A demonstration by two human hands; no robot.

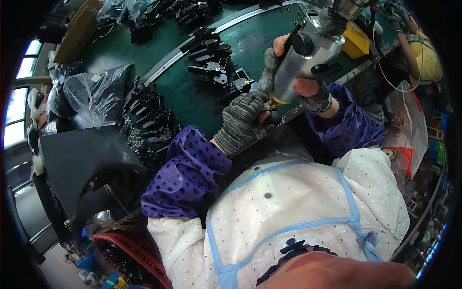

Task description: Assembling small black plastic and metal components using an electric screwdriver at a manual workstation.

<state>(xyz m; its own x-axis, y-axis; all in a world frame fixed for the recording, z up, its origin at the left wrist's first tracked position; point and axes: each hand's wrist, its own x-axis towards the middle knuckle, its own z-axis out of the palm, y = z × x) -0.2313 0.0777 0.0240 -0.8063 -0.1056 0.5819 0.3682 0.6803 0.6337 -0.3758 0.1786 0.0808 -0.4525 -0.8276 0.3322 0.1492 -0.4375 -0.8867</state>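
My right hand, in a grey knit glove with bare fingertips, wraps round a thick silver cylindrical power tool. The tool is tilted, its brass-coloured tip pointing down toward the bench edge. Beside that tip my left hand, gloved the same way, is closed with its fingers curled; what it pinches is mostly hidden. A small dark rounded piece shows just below the tip, by the left thumb. Close to the left hand, black and silver metal brackets lie on the green bench top.
More black brackets and a heap of small metal parts lie to the left, near clear plastic bags. A yellow bin stands behind the tool. A red basket is at lower left. Another person's arm shows far right.
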